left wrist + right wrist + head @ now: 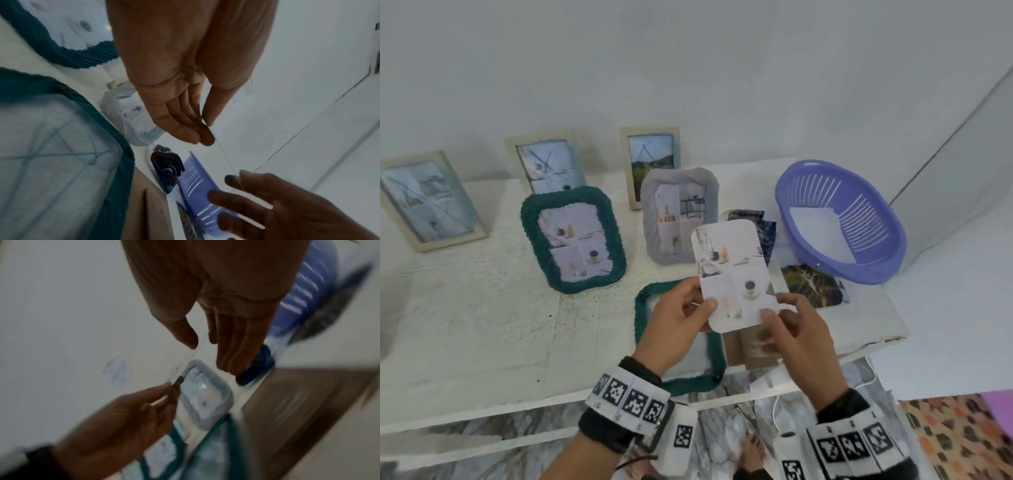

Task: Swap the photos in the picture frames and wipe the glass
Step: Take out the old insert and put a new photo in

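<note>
White worktop (482, 325): both hands, left hand (674, 322) & right hand (796, 337), fingers pinching photo (732, 270) above teal frame (642, 308); basket (839, 222) at 2 o'clock.

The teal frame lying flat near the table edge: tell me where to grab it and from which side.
Grip the teal frame by its near rim, which overhangs the table edge, coming from the person's side with the thumb on top and fingers beneath. It lies flat, so the overhang is likely the easiest place to get under. Both hands now hold the photo.

Glossy paper photo (732, 270) — plastic basket (873, 260)
</note>
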`<state>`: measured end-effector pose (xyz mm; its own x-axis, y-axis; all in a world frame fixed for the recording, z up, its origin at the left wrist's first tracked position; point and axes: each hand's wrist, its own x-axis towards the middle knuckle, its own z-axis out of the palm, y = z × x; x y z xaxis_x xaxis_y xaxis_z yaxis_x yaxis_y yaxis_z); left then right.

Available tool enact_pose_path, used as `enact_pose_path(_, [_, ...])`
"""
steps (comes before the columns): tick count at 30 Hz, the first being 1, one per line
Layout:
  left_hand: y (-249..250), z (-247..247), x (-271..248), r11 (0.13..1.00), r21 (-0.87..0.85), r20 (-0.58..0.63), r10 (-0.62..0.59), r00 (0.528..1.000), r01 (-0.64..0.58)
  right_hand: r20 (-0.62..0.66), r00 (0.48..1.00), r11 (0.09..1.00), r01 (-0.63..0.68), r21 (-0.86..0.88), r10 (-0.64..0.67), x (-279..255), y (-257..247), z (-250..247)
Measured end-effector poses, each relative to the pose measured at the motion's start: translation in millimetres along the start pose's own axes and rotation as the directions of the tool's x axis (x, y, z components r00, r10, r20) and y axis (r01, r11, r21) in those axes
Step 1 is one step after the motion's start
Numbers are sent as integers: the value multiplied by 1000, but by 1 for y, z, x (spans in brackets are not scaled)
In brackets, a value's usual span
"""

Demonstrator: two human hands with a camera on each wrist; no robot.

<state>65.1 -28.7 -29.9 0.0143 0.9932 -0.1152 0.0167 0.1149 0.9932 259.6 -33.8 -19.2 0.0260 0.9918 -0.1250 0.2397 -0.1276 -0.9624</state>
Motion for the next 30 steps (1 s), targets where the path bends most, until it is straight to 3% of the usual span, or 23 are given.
enact_pose_path(2, [-1,18,11,1000,26,-28,-11,1000,12,-77,968,907,195,-372,-239,21,10,-35])
enact_pose_path(4, [-3,38,23,998,47,-67,-30,997,33,-28,881,658,332,-676,-473,44,22,-73])
enact_pose_path(5, [-4,48,29,997,62,-89,-43,995,48,21,853,530,343,-775,-521,56,28,-92])
enact_pose_path(7, [-5,70,38,993,81,-129,-73,989,84,90,850,347,306,-887,-519,79,39,-124])
enact_pose_path(11, [-8,108,53,977,149,-179,-127,976,154,200,834,186,336,-923,-514,103,50,-159])
enact_pose_path(13, [-10,121,56,967,186,-226,-129,966,172,233,826,184,372,-910,-514,108,48,-165])
enact_pose_path(19, [-13,126,51,964,191,-377,-101,921,184,206,806,321,436,-841,-555,122,37,-190])
enact_pose_path(24, [-16,144,64,903,360,-300,-127,945,236,187,794,393,473,-789,-579,137,32,-205])
enact_pose_path(30, [-17,188,98,843,453,-250,-192,949,290,269,780,351,523,-776,-565,133,31,-202])
